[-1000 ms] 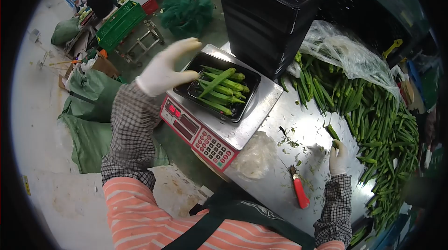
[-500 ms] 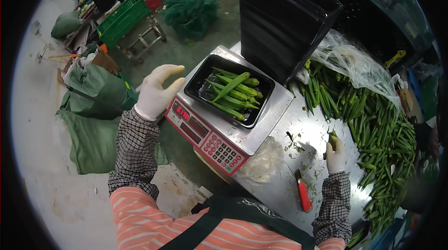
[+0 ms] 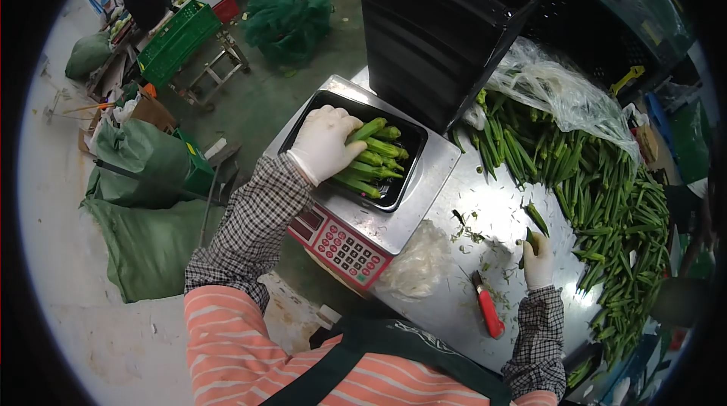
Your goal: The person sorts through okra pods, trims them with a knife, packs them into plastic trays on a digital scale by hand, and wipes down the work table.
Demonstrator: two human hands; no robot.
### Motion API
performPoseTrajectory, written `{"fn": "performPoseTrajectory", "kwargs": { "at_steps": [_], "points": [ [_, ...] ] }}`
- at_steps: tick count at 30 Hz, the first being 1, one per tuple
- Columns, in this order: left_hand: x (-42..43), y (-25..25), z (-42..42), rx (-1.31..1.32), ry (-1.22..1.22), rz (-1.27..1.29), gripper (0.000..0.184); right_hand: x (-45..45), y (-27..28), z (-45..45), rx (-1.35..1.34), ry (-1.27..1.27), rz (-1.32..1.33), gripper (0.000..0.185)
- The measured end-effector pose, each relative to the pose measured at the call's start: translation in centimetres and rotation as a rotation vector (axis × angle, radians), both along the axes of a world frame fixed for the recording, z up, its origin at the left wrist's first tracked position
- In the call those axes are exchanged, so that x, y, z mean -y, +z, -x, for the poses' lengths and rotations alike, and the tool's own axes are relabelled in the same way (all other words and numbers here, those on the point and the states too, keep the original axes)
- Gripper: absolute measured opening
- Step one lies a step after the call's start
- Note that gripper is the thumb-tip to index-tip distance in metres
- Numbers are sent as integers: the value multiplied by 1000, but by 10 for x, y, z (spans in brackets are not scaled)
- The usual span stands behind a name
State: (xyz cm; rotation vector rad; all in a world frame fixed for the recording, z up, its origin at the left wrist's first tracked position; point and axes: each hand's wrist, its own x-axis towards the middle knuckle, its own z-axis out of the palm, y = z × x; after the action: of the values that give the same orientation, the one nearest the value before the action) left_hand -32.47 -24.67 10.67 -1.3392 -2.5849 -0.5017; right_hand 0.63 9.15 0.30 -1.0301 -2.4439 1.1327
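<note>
My left hand [image 3: 327, 142], in a white glove, reaches into a black tray [image 3: 413, 150]. Its fingers are closed over the left ends of several green okra pods [image 3: 376, 154] lying there. The tray rests on the metal plate of a scale [image 3: 426, 201], whose red display is mostly covered by my sleeve. Over the metal table, my right hand [image 3: 538, 260], also gloved, is closed on okra; a pod [image 3: 536, 218] shows just beyond its fingertips. Whether that pod is gripped or lies loose is hard to tell. A red-handled knife [image 3: 488, 307] lies left of that hand.
A large okra heap [image 3: 606, 224] covers the table's right side, partly under clear plastic [image 3: 560, 95]. A tall black stack of trays [image 3: 435, 35] stands behind the scale. Crumpled plastic [image 3: 416, 262] and trimmings lie near the knife. Green sacks [image 3: 144, 239] sit on the floor at left.
My left hand has moved right, from beside the scale into the tray, and closed over the okra. The right hand stays near its place; a pod now shows farther out from its fingers.
</note>
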Motion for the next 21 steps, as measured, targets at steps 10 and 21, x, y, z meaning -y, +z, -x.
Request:
{"fn": "performPoseTrajectory", "kwargs": {
  "at_steps": [10, 21],
  "points": [
    [72, 48, -4, 230, 220, -507, 23, 89, 88, 86, -206, 376, -65, 24],
    [158, 33, -92, 259, 413, -617, 24, 208, 104, 229, -289, 842, -328, 26]
  ]
}}
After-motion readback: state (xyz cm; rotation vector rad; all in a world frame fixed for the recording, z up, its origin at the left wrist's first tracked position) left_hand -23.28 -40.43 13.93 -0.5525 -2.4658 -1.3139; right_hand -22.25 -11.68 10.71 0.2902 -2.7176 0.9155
